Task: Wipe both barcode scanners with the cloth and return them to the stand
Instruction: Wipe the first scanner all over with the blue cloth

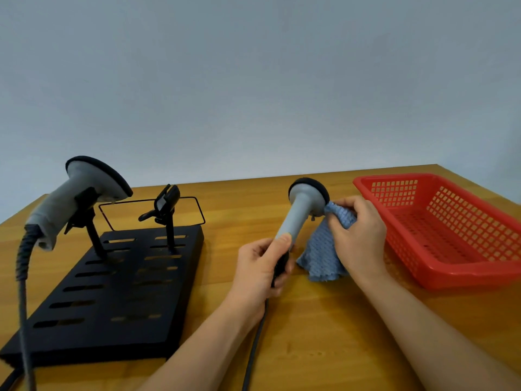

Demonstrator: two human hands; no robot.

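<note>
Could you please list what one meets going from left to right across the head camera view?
Docked scanner → empty cradle → left hand → blue cloth → right hand → red basket.

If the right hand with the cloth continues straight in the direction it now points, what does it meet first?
Probably the head of the held scanner: the right hand already presses the blue cloth against it.
</note>
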